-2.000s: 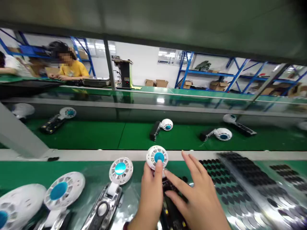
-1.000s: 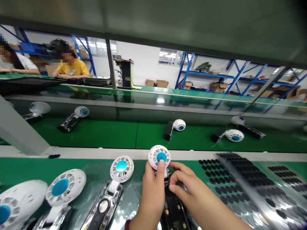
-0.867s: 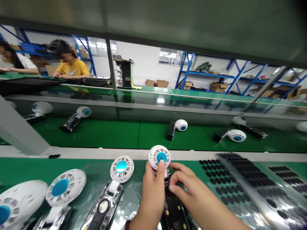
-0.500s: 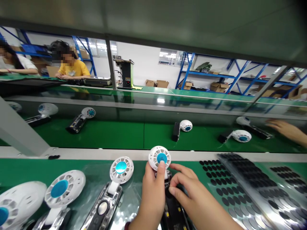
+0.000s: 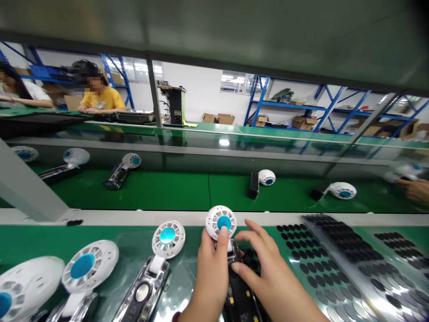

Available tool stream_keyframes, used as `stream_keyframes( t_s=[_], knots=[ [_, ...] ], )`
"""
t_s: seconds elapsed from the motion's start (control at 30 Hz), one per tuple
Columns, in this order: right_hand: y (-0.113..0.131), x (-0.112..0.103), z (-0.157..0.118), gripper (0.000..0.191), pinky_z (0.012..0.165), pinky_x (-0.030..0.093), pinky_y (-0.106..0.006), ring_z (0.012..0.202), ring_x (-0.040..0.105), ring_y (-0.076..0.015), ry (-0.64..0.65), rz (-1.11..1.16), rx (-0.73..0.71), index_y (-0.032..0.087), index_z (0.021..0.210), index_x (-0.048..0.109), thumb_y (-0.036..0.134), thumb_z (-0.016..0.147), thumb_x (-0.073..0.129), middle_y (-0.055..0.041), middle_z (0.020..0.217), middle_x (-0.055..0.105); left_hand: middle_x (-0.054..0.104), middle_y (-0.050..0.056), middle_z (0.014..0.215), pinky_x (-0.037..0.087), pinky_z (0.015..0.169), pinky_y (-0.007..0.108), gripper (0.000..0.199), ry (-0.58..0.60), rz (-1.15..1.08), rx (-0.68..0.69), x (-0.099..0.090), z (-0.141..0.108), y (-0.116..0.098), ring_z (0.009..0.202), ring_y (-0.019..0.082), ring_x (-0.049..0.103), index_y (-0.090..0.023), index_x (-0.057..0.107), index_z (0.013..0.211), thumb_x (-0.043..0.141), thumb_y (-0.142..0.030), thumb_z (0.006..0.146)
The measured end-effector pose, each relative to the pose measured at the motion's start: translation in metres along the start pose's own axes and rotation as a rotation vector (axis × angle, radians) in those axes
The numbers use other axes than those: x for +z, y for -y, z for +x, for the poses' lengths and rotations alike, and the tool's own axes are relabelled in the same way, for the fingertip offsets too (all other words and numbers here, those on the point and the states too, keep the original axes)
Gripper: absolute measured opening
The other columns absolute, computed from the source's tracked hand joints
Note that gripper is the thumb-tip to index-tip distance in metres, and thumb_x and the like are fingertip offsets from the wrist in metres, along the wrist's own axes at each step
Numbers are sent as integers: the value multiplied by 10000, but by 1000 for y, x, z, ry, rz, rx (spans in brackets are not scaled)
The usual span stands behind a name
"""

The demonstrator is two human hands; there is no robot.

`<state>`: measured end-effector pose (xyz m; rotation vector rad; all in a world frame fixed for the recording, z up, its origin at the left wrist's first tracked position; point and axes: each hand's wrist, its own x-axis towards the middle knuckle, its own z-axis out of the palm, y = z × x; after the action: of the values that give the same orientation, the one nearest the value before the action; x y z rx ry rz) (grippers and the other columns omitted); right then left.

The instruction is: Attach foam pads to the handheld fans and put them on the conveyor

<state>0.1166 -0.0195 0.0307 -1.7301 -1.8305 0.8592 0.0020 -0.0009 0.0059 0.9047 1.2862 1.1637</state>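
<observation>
Fan unit in both hands, low centre of frame

Fan unit (image 5: pixel 231 268) sits on the near green bench at bottom centre; white round head (image 5: pixel 220 221) with blue hub points away, dark open handle body runs toward the camera. Left hand (image 5: pixel 211 273) grips the neck, fingers closed round it, thumb pressed on the blue hub; right hand (image 5: pixel 268 277) lies on the handle, thumb and forefinger loosely curled at the upper end, other fingers spread, not clamped on anything I can make out.

Step, as I read it: working a small part at the top of the handle while the left steadies the head; whether it is seated is hidden under the fingers. Next move likely needs a firm press with the unit kept flat.

Counts: three more fan units on the near bench, lower left, nearest one (image 5: pixel 157 264) just beside the left hand; two sheets of black round pads (image 5: pixel 335 264) at lower right, touching the right hand's side; five units on the conveyor belt (image 5: pixel 167 190) in mid frame; two people seated upper left; another person's hand (image 5: pixel 415 190) at the right edge.
</observation>
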Motion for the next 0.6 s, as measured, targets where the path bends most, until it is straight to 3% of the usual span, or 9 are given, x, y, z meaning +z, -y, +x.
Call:
stream_keyframes(
  t_s=[0.07, 0.13, 0.27, 0.33, 0.4, 0.47, 0.53, 0.6],
  knots=[
    [-1, 2, 2, 514, 940, 368, -405, 1167, 420, -233, 106, 193, 72, 241, 1194, 383, 235, 693, 498, -86, 1275, 435, 632, 115, 1025, 417, 793, 340, 461, 25, -36, -8, 0, -1, 1, 962, 261, 575, -173, 486, 1010, 438, -553, 753],
    [1, 4, 0, 553, 904, 410, -363, 1061, 519, -209, 199, 301, 75, 210, 1245, 347, 221, 707, 471, -86, 1170, 525, 638, 113, 1020, 411, 809, 342, 480, -4, -46, 9, 1, -2, 1, 965, 263, 573, -167, 500, 994, 458, -566, 732],
    [9, 5, -11, 555, 945, 370, -324, 1064, 506, -200, 44, 165, -62, 181, 1188, 443, 113, 640, 500, -93, 1134, 544, 685, 76, 885, 436, 790, 368, 480, -113, -133, -6, 5, -2, -3, 933, 283, 595, -181, 550, 954, 525, -571, 675],
    [7, -4, -10, 580, 916, 396, -285, 1043, 522, -192, 36, 79, -119, 183, 1187, 461, 112, 619, 562, -83, 1123, 560, 698, 57, 746, 470, 722, 376, 446, -126, -165, -56, 10, 0, -7, 852, 302, 628, -195, 566, 913, 560, -556, 651],
    [-4, -27, 1, 525, 861, 432, -241, 1022, 546, -165, 16, -25, -94, 229, 1194, 471, 209, 685, 598, -39, 1116, 581, 686, 42, 619, 490, 667, 376, 402, -119, -170, -86, 14, 3, -10, 742, 299, 656, -206, 549, 887, 550, -544, 669],
    [-27, -64, 23, 400, 860, 429, -246, 1064, 526, -148, -130, -147, 28, 266, 1210, 455, 340, 819, 491, -11, 1159, 564, 684, 36, 586, 500, 654, 364, 355, -108, -181, -88, 19, 6, -12, 684, 273, 669, -215, 516, 896, 541, -510, 699],
    [-60, -109, 50, 404, 948, 360, -350, 1172, 421, -193, -322, -231, 173, 203, 1261, 387, 348, 884, 399, -74, 1289, 443, 693, 46, 611, 503, 633, 347, 343, -93, -179, -97, 23, 8, -11, 653, 251, 675, -211, 502, 901, 559, -483, 701],
    [-96, -151, 77, 413, 934, 345, -487, 1140, 435, -251, -458, -311, 348, 196, 1249, 391, 339, 868, 465, -90, 1311, 401, 691, 62, 610, 499, 574, 343, 381, -70, -139, -138, 27, 14, -10, 596, 250, 671, -194, 510, 885, 562, -514, 685]
  ],
)
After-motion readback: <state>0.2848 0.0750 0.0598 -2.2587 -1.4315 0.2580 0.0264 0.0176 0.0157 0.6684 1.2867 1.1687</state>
